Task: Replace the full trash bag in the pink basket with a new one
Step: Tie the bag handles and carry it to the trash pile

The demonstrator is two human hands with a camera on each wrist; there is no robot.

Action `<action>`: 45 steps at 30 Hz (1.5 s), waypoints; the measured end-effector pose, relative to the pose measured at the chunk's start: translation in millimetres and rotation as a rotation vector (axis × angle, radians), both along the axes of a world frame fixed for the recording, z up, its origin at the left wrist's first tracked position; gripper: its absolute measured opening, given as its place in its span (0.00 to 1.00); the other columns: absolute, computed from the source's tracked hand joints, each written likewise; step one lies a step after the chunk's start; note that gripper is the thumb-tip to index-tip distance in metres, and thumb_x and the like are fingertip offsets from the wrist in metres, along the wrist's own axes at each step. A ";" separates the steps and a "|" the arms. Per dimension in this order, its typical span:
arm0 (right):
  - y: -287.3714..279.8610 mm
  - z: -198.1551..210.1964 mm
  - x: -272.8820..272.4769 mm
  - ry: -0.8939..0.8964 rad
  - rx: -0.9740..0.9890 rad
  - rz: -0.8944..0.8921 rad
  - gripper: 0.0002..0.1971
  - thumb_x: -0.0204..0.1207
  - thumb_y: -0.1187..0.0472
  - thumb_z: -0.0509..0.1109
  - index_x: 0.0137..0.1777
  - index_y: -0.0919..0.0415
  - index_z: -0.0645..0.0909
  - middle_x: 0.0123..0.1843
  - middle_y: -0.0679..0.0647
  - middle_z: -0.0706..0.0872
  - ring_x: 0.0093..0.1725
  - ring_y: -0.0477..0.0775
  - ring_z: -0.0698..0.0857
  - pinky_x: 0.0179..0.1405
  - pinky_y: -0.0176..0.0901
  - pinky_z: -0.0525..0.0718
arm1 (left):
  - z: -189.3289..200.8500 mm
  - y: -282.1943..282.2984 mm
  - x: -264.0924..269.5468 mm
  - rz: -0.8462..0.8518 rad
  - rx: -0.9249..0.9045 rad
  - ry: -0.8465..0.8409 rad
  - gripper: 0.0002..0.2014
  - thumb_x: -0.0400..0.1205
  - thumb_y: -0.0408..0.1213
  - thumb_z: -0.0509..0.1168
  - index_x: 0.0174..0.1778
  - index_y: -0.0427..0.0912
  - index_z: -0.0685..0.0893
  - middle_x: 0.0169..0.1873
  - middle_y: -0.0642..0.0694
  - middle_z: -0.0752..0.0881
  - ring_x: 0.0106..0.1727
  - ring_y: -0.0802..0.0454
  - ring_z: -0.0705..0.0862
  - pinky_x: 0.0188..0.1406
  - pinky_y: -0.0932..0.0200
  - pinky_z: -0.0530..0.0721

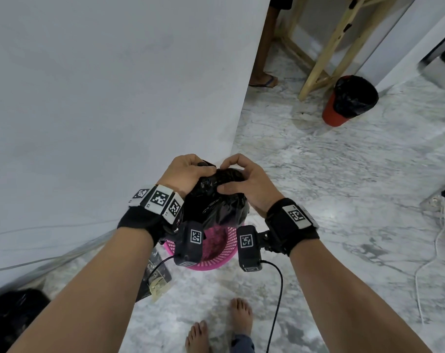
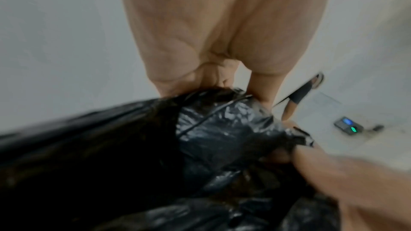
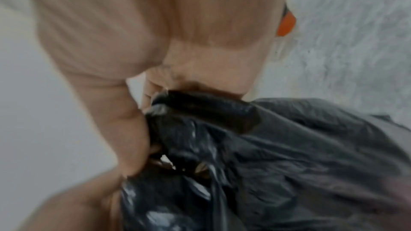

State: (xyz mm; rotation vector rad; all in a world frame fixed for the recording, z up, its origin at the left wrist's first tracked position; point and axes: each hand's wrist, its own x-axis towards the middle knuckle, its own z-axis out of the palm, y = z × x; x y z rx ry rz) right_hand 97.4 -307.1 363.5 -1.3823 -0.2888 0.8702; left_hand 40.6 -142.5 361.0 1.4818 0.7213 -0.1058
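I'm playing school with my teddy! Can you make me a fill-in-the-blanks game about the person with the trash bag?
1. Both hands grip the gathered top of the ____ trash bag.
2. The basket under the bag is ____.
3. The person's feet on the marble floor are ____.
4. The bin by the wooden frame is ____.

Missing words: black; pink; bare; red

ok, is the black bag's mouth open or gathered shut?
Gathered shut: left hand and right hand bunch the black bag top above the pink basket.
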 end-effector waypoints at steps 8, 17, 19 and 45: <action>2.7 -11.3 2.0 -0.142 -0.064 -0.235 0.04 0.74 0.71 0.75 0.43 0.63 0.88 0.37 0.54 0.91 0.38 0.51 0.88 0.45 0.40 0.86 | -1.4 4.5 -9.0 0.152 -0.390 0.016 0.07 0.76 0.38 0.72 0.42 0.36 0.85 0.23 0.47 0.79 0.21 0.53 0.77 0.21 0.65 0.77; -69.4 -36.2 39.6 0.031 -0.237 -0.621 0.06 0.81 0.68 0.69 0.42 0.64 0.78 0.39 0.61 0.82 0.40 0.57 0.83 0.44 0.49 0.92 | -45.0 70.0 -53.9 0.404 -0.124 0.232 0.04 0.81 0.33 0.68 0.41 0.37 0.84 0.21 0.48 0.88 0.23 0.57 0.88 0.30 0.61 0.88; -87.7 -44.6 44.0 0.049 -0.334 -0.664 0.06 0.81 0.66 0.69 0.42 0.64 0.77 0.37 0.58 0.79 0.36 0.55 0.79 0.47 0.54 0.91 | -56.7 84.1 -69.9 0.387 -0.021 0.240 0.03 0.80 0.31 0.69 0.42 0.36 0.83 0.21 0.44 0.88 0.20 0.57 0.87 0.23 0.65 0.85; -16.9 -19.4 33.8 -0.197 -0.447 -0.229 0.03 0.73 0.62 0.78 0.39 0.58 0.87 0.34 0.53 0.89 0.31 0.45 0.86 0.39 0.44 0.86 | -30.1 56.4 -90.9 0.231 0.382 0.189 0.11 0.70 0.26 0.75 0.32 0.49 0.88 0.40 0.42 0.92 0.44 0.40 0.91 0.52 0.49 0.90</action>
